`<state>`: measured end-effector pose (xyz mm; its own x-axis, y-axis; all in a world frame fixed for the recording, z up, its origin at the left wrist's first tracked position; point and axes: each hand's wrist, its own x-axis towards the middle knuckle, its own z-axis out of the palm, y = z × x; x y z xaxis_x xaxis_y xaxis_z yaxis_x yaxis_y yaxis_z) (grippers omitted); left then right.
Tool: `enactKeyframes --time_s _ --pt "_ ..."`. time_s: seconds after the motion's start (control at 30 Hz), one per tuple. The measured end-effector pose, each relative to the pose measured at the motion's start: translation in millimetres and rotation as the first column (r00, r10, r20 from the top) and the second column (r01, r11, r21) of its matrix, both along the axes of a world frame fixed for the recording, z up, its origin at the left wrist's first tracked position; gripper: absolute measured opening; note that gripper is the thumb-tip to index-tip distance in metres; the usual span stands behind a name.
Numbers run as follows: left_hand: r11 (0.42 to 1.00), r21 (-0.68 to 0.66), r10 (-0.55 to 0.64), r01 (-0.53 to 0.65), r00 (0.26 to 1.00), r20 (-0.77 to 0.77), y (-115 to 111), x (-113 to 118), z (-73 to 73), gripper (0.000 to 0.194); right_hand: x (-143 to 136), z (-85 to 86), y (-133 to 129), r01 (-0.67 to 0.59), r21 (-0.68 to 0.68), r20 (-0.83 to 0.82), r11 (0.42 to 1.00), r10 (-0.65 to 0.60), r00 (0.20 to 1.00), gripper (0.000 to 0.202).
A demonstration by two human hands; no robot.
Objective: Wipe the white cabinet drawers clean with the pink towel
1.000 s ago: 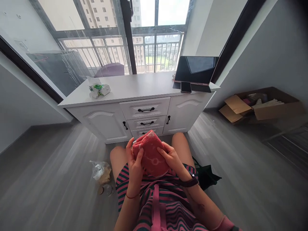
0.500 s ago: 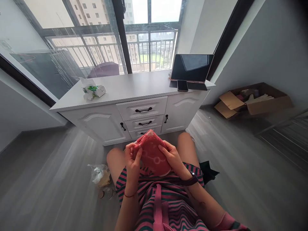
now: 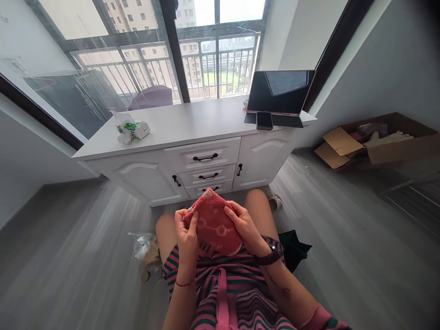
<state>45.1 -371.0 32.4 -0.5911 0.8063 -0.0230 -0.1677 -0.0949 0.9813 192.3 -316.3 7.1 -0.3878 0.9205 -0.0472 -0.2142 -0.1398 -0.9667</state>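
Red cloth: held between left grip and right grip, above striped clothing
Left grip: pinching its left edge
Right grip: closed on its right edge
Plastic bag: on the floor, left of the left grip
Worktop: beyond both grips; tissue pack leftward, phone and tablet rightward
Cardboard box: flaps open, well right of the right grip

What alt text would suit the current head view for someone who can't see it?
The left hand and right hand hold a red patterned cloth between them, above striped clothing. Ahead, a white cabinet bears a tissue pack, a phone and a dark-screened tablet; an open cardboard box is at right.
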Motion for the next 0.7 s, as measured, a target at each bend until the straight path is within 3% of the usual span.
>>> enactKeyframes --time_s 0.1,0.2,0.43,0.7 --pt "0.999 -0.038 -0.024 0.023 0.999 -0.025 -2.1 0.4 3.6 0.030 1.3 -0.3 -2.3 -0.156 -0.047 -0.055 0.987 0.154 0.987 0.044" --pt "0.999 -0.038 -0.033 0.032 0.999 -0.019 0.1 -1.9 -3.6 0.031 1.0 -3.6 -4.3 -0.243 -0.093 -0.076 0.966 0.236 0.969 0.053" --pt "0.998 -0.063 -0.024 0.026 0.999 0.029 12.6 -6.6 -33.6 0.031 -4.4 -19.5 1.0 -0.178 -0.157 -0.130 0.971 0.159 0.979 0.048" --pt "0.991 -0.116 -0.061 0.064 0.998 0.026 12.8 1.0 -35.7 0.030 -2.2 -22.0 -0.4 -0.159 -0.246 -0.215 0.956 0.106 0.971 0.044"
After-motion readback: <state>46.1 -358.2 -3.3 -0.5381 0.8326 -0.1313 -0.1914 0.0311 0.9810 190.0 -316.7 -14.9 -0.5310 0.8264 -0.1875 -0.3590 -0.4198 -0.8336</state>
